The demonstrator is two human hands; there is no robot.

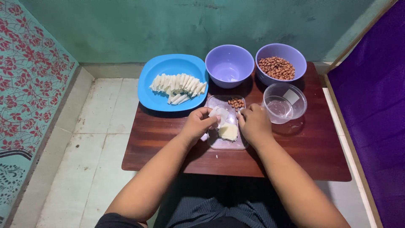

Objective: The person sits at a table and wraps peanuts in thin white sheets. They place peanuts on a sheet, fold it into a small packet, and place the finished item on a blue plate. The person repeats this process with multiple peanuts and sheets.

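A thin white wrapper point(220, 113) is pinched between the left hand point(197, 123) and right hand point(254, 123), both grips closed on it. It is held just above the clear tray point(228, 143), the peanuts point(236, 102) lying just beyond, nearer the right hand.

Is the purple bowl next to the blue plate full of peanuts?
No, that purple bowl looks nearly empty; the peanuts fill the other one.

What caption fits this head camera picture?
Two hands, left hand and right hand, fold a white wrapper over a clear tray.
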